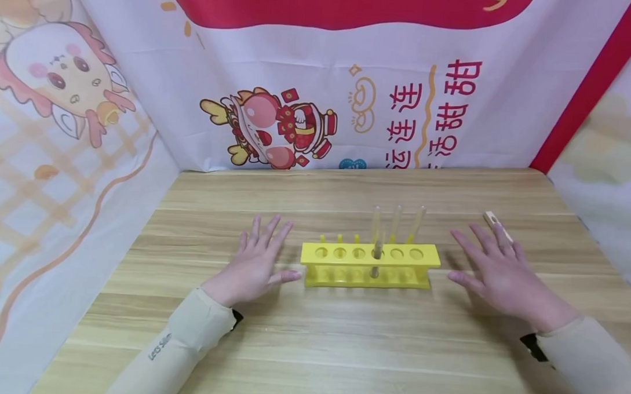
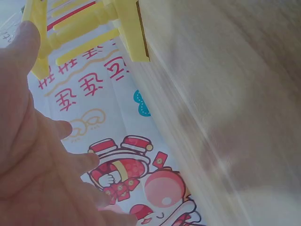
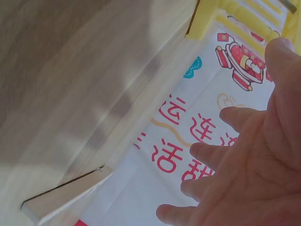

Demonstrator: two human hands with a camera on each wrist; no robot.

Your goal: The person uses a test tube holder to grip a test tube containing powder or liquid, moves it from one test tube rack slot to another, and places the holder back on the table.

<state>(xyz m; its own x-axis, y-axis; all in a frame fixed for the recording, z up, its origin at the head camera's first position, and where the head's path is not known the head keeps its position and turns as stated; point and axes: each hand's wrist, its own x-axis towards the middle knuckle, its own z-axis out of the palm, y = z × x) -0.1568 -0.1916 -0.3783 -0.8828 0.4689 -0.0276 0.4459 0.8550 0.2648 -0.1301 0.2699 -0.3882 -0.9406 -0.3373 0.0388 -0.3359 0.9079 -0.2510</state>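
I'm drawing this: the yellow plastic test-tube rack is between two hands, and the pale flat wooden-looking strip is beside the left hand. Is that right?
Not quite: the pale flat wooden-looking strip is beside the right hand, not the left hand, as the head view shows. The yellow plastic test-tube rack is between the hands.

surface (image 1: pixel 341 348): light wood-grain, streaks running left-right. yellow rack (image 1: pixel 365 261) standing upright near the middle, long side left-right too. small pale wooden piece (image 3: pixel 70 190) lying to its right, nearer the far edge, apart.
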